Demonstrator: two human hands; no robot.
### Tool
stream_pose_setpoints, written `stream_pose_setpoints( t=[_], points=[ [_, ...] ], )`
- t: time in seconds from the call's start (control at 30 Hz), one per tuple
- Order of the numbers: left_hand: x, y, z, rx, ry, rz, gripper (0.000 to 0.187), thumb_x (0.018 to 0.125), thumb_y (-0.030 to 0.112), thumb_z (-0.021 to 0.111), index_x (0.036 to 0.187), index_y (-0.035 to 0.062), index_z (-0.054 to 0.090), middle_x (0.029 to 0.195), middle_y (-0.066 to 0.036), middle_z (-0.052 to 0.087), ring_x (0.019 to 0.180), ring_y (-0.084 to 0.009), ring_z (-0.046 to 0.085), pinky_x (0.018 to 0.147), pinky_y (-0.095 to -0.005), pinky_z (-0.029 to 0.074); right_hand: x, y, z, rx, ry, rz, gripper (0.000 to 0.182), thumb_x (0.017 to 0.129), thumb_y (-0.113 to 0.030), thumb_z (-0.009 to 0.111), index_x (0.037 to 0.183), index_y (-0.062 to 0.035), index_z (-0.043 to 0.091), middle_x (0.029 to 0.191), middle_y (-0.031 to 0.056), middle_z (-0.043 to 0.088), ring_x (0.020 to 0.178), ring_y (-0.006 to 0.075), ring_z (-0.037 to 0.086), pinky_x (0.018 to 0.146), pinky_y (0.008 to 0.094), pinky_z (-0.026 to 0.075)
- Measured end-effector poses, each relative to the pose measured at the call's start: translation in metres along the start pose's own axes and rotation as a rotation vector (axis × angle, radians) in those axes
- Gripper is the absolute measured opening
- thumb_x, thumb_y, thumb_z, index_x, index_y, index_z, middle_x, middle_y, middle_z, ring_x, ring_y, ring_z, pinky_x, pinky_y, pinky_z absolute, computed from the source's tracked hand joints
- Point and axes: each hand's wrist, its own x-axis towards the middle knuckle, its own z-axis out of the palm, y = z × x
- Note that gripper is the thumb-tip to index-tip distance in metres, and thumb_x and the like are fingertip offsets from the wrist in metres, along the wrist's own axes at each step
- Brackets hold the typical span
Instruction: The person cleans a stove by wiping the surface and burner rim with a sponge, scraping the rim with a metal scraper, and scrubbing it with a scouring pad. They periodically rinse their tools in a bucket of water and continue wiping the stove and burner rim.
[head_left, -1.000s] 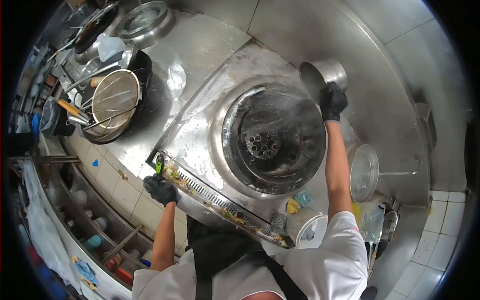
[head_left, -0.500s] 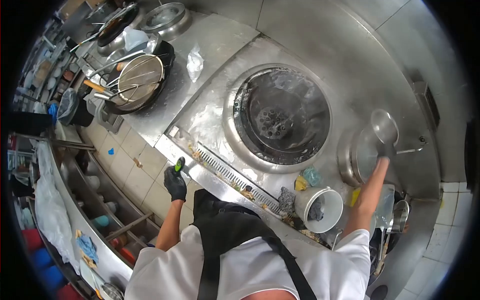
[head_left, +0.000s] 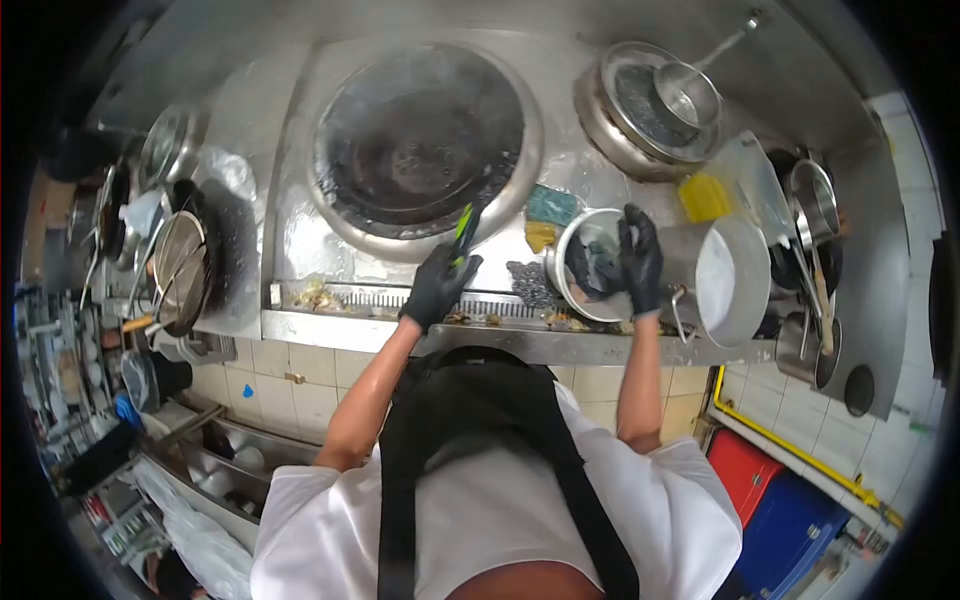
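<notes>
My left hand (head_left: 440,282), in a black glove, is closed around a slim black-and-green tool (head_left: 465,230) whose exact kind is unclear. The tool points up over the near rim of the wok range's burner ring (head_left: 395,245). My right hand (head_left: 641,268), also gloved in black, is at the right rim of a white bucket (head_left: 577,300) with its fingers stretched out. Inside the bucket lies a dark grey cloth or scrubber (head_left: 597,268). Against the bucket's left side are a green scouring pad (head_left: 551,205), a yellow sponge (head_left: 540,237) and a grey steel-wool scrubber (head_left: 533,284).
A ladle (head_left: 688,97) rests in a lidded pot (head_left: 610,115) at the back right. Near my right hand stand a large metal pot (head_left: 741,285) and a yellow box-like piece (head_left: 705,197). Strainers and pans (head_left: 180,270) are stacked at left. A slotted drain (head_left: 390,300) runs along the front edge.
My right hand has let go of the ladle and moved to the bucket. My left hand has come up from beside the counter to the burner, still holding the tool. The view has turned.
</notes>
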Motion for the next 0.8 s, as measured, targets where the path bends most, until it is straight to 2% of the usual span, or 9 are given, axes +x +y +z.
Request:
stream_pose_setpoints(
  t=[0.13,0.23,0.3,0.37,0.5,0.57,0.7,0.77,0.8],
  points=[
    [0.103,0.058,0.072,-0.153,-0.115,0.125,0.037,0.086,0.03,0.069,0.108,0.002,0.059,0.087,-0.015,0.062,0.077,-0.0258,0.06,0.069,-0.0379,0.047,-0.088,-0.02,-0.007,-0.231,0.149,0.045,0.027,0.087,-0.02,0.063,0.11,-0.006,0.062,0.11,0.0199,0.061,0.106,0.0393,0.057,0.094,0.0483,0.043],
    [0.159,0.073,0.118,-0.325,-0.162,-0.033,0.035,0.087,0.029,0.067,0.107,0.0007,0.06,0.096,-0.02,0.065,0.085,-0.0347,0.062,0.076,-0.0416,0.048,-0.126,-0.036,-0.004,-0.263,0.044,-0.045,0.034,0.083,-0.029,0.067,0.109,-0.008,0.061,0.106,0.0192,0.06,0.106,0.0379,0.055,0.097,0.0509,0.04],
    [0.181,0.036,0.157,-0.044,0.268,0.357,0.029,0.087,0.024,0.064,0.104,0.0007,0.062,0.095,-0.023,0.065,0.09,-0.038,0.062,0.08,-0.042,0.049,-0.124,-0.023,-0.004,-0.373,-0.064,-0.186,0.037,0.081,-0.034,0.068,0.107,-0.0093,0.061,0.103,0.0184,0.059,0.107,0.0367,0.054,0.098,0.0524,0.039],
    [0.16,0.02,0.158,-0.019,0.142,0.308,0.023,0.083,0.015,0.057,0.101,0.0026,0.064,0.092,-0.025,0.065,0.088,-0.0398,0.062,0.08,-0.0433,0.049,-0.123,0.0,0.001,-0.454,-0.085,-0.231,0.04,0.078,-0.04,0.07,0.103,-0.0112,0.062,0.104,0.0157,0.058,0.108,0.0342,0.053,0.1,0.0534,0.037],
    [0.101,-0.033,0.173,0.722,-0.182,0.284,0.05,0.079,0.028,0.064,0.125,0.0107,0.052,0.104,-0.017,0.057,0.088,-0.036,0.059,0.074,-0.0476,0.05,-0.096,0.036,0.008,-0.547,-0.048,-0.144,0.039,0.081,-0.04,0.067,0.108,-0.0121,0.061,0.11,0.0157,0.057,0.112,0.0352,0.05,0.104,0.0536,0.033],
    [0.085,-0.005,0.166,0.787,-0.21,0.208,0.067,0.078,0.037,0.067,0.135,0.0136,0.042,0.117,-0.014,0.049,0.1,-0.0335,0.056,0.073,-0.0488,0.05,-0.068,0.037,0.008,-0.489,-0.059,-0.202,0.039,0.083,-0.039,0.064,0.11,-0.011,0.061,0.113,0.0172,0.056,0.114,0.0368,0.049,0.104,0.0547,0.033],
    [0.098,-0.012,0.199,0.854,0.008,0.149,0.077,0.075,0.053,0.068,0.137,0.0158,0.04,0.132,-0.027,0.04,0.111,-0.0472,0.049,0.089,-0.0602,0.041,-0.028,0.012,0.01,-0.446,-0.123,-0.116,0.046,0.086,-0.037,0.062,0.122,-0.0085,0.055,0.118,0.0189,0.055,0.116,0.0388,0.048,0.106,0.0552,0.03],
    [0.12,-0.02,0.22,0.888,-0.059,0.008,0.09,0.076,0.058,0.066,0.148,0.0204,0.027,0.144,-0.031,0.027,0.12,-0.0513,0.043,0.097,-0.0684,0.029,0.001,0.003,0.032,0.042,0.016,-0.15,0.057,0.082,-0.038,0.067,0.129,-0.0098,0.051,0.125,0.0189,0.053,0.121,0.0398,0.045,0.108,0.0532,0.029],
    [0.133,-0.017,0.226,0.882,-0.048,0.019,0.09,0.076,0.058,0.066,0.148,0.0204,0.027,0.144,-0.031,0.027,0.12,-0.0513,0.043,0.097,-0.0684,0.029,0.013,0.008,0.03,0.036,0.025,-0.162,0.057,0.082,-0.038,0.067,0.129,-0.0098,0.051,0.125,0.0189,0.053,0.121,0.0398,0.045,0.108,0.0532,0.029]
  ],
)
